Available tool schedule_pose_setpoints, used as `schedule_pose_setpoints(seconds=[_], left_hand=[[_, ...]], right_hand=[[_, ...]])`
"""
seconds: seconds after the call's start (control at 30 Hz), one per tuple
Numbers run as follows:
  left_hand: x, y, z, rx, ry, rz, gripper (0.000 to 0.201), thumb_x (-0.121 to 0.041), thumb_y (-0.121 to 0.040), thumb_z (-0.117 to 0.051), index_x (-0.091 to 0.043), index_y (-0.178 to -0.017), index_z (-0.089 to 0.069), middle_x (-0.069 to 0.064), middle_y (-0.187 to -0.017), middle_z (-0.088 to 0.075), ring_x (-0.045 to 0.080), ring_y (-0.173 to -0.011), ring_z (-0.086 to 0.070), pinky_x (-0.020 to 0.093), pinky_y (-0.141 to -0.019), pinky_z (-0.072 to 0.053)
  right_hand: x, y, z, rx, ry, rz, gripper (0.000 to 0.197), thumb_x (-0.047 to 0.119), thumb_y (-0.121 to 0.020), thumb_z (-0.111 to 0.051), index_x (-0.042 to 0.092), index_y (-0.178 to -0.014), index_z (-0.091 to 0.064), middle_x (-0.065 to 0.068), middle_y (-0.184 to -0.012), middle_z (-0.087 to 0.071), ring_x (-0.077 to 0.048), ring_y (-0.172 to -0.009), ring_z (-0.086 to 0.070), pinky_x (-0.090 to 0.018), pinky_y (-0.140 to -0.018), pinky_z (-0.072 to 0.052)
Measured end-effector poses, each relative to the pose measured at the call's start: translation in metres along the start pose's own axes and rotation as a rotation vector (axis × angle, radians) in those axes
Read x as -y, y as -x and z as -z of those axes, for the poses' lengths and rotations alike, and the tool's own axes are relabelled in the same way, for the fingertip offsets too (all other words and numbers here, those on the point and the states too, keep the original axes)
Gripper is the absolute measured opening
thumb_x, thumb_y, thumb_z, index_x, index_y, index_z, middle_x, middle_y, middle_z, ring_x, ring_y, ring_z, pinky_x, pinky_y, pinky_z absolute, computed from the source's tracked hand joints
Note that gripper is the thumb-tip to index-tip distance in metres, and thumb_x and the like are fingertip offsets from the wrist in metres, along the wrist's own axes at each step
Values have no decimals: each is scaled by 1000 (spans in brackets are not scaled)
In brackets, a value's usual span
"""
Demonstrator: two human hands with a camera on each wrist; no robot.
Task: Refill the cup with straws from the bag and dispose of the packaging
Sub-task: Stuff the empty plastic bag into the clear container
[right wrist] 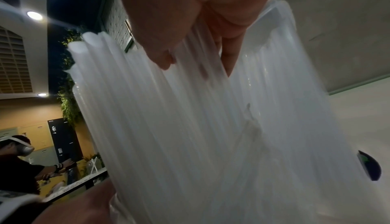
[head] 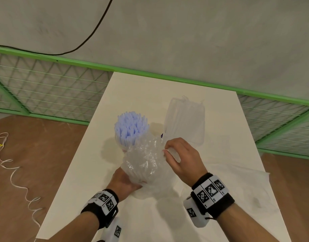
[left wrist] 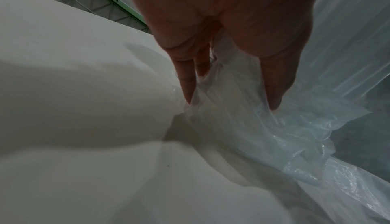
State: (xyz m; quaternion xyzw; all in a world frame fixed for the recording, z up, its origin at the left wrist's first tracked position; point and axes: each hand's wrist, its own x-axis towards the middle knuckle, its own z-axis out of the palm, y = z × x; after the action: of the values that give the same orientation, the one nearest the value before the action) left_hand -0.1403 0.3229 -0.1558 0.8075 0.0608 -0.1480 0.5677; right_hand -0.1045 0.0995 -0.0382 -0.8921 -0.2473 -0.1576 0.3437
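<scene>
A bundle of pale straws point(head: 131, 126) sticks up out of a crumpled clear bag point(head: 145, 159) above the white table point(head: 220, 137). My left hand point(head: 125, 182) grips the bag's lower end from underneath; its fingers point(left wrist: 185, 80) curl into the plastic point(left wrist: 295, 135). My right hand point(head: 166, 150) pinches the bag's plastic at the right side of the bundle. In the right wrist view, thumb and finger point(right wrist: 196, 67) press on the film over the straws point(right wrist: 147, 110). A clear cup point(head: 185, 119) with a few straws stands just behind my right hand; its rim point(right wrist: 280, 32) is close by.
A green mesh fence point(head: 45, 88) runs behind the table. A white cord point(head: 12, 172) lies on the brown floor at left. A thin white sheet point(head: 246, 172) covers the table's right side. Another person point(right wrist: 16, 160) stands far off at another table.
</scene>
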Motion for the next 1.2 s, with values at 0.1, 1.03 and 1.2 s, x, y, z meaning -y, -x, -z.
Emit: schedule_pose_setpoints(seconds=[0.1,1.03,1.2], left_hand=[[2,-1,-1,-4,-3,-9,69,-36,-49,-92,-34,-112,-61,-10,-106,-72,8,-103,-67,41,-93,-54],[3,-4,-3,-8,69,-8,70,-20,-53,-94,-25,-115,-62,-7,-109,-72,8,-105,-67,38,-97,-53],[7,-6,-2,-6,9,-21,68,-28,-53,-94,-33,-113,-62,-11,-108,-72,6,-104,-67,40,-94,-54]], right_hand=[[-3,-4,-1,4,-10,-58,11,23,-94,-60,13,-96,-62,6,-99,-61,-5,-87,-57,-14,-77,-46],[12,-46,41,48,-37,-106,19,15,-92,-66,14,-111,-65,11,-105,-69,4,-98,-59,1,-86,-35],[16,-75,93,-111,-143,-90,15,22,-91,-69,19,-106,-68,6,-101,-73,-9,-93,-70,-32,-91,-54]])
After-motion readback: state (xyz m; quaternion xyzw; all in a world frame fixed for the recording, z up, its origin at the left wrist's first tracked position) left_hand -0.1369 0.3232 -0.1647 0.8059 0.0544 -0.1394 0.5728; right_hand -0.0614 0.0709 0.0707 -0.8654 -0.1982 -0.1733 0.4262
